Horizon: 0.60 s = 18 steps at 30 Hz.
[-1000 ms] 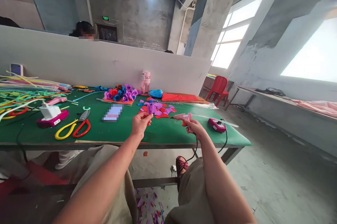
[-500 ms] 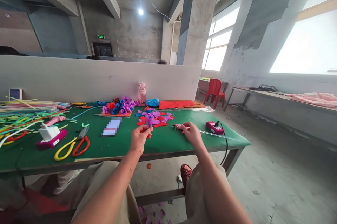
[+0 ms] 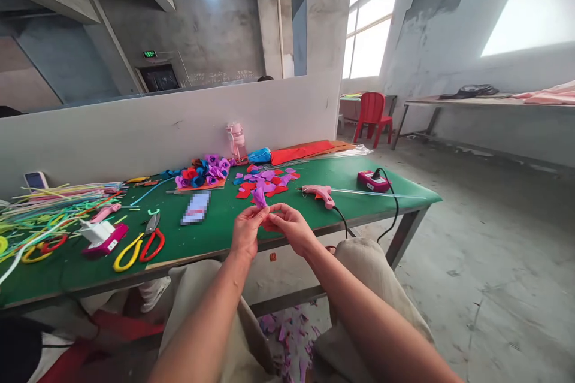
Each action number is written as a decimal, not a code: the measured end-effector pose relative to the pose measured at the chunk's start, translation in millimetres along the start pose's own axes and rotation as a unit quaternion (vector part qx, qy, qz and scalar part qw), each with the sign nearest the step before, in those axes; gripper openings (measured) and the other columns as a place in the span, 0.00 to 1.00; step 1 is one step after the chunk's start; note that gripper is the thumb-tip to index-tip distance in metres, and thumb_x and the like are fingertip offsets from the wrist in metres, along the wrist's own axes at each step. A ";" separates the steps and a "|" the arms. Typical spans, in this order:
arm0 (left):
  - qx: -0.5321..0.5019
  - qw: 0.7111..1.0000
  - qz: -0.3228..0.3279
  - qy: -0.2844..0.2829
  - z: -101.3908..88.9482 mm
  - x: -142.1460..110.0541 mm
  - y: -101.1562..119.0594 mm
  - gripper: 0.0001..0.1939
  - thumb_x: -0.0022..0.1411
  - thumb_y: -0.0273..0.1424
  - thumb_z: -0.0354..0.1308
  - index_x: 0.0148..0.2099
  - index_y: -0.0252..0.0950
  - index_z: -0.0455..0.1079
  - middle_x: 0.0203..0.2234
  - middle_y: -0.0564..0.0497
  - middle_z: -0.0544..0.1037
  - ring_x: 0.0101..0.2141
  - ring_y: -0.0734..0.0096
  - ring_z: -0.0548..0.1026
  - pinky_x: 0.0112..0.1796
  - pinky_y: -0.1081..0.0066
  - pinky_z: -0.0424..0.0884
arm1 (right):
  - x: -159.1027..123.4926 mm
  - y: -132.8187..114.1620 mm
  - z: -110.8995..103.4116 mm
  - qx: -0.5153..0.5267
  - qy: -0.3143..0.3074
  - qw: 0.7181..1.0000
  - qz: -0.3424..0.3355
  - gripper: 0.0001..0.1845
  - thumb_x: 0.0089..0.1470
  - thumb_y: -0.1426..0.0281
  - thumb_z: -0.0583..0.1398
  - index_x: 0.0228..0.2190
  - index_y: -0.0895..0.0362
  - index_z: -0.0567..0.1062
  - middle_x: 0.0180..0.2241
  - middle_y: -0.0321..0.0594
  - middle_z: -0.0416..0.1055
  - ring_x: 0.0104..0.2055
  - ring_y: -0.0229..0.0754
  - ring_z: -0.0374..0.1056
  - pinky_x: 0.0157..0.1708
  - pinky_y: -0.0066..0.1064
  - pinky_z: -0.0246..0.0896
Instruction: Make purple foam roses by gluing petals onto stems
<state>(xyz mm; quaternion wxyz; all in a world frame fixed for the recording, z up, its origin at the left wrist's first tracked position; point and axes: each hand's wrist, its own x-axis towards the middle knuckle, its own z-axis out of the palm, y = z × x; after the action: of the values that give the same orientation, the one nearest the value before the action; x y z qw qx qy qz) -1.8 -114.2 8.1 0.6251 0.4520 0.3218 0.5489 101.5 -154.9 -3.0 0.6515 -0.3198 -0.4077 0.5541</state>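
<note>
Between the fingertips of my left hand (image 3: 248, 228) is a small purple paper flower (image 3: 259, 196), its petals pointing up. My right hand (image 3: 291, 224) has come up against the left, its thumb and fingers pinching at the flower's base; the fingers hide the lower part. Beyond the hands, purple, red and blue paper petals (image 3: 269, 178) lie spread on the green table (image 3: 233, 215). A pink glue gun (image 3: 320, 194) lies to the right of the petals, its cord hanging over the front edge.
Finished-looking paper flowers (image 3: 211, 172) are heaped behind. At left are scissors (image 3: 150, 238), a white plug on a magenta power socket (image 3: 108, 240) and a pile of coloured strips (image 3: 58, 206). Another magenta socket (image 3: 374, 181), a pink bottle (image 3: 236, 142) and red paper (image 3: 300, 152) sit farther back.
My right hand has let go of the glue gun, which now lies on the table, and moved left to the purple flower. The view has tilted and shifted.
</note>
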 end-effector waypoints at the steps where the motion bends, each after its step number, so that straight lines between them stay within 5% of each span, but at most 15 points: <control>1: 0.002 1.000 -0.002 -0.003 0.2 0.1 -1.2 0.12 0.37 0.33 0.70 0.23 0.34 0.73 0.19 0.54 0.74 0.23 0.77 0.69 0.29 0.73 0.64 | 0.0 0.5 -0.4 -0.002 0.011 1.000 0.004 0.17 0.39 0.59 0.67 0.29 0.56 0.72 0.25 0.35 0.75 0.30 0.39 0.72 0.37 0.33 0.67; 8: 0.029 0.992 -0.018 -0.119 -8.5 2.9 13.2 0.15 0.42 0.33 0.68 0.36 0.35 0.77 0.30 0.49 0.79 0.28 0.76 0.72 0.31 0.74 0.66 | 0.1 -10.3 -9.8 0.035 0.025 0.999 0.019 0.17 0.37 0.61 0.69 0.27 0.58 0.73 0.23 0.35 0.73 0.24 0.32 0.68 0.25 0.23 0.64; 18: 0.021 0.998 -0.022 -0.052 -13.1 9.9 11.4 0.13 0.37 0.33 0.71 0.29 0.33 0.78 0.25 0.48 0.80 0.27 0.73 0.73 0.34 0.71 0.68 | 0.7 -14.8 -17.3 0.107 -0.029 0.989 0.094 0.12 0.41 0.68 0.68 0.27 0.60 0.74 0.23 0.34 0.72 0.20 0.28 0.65 0.21 0.19 0.62</control>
<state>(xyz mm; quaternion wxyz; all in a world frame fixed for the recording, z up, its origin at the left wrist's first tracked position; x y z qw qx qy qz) -16.2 -101.9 14.5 0.6431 0.4857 0.3100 0.5043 123.6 -156.3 1.9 0.6147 -0.2688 -0.3326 0.6627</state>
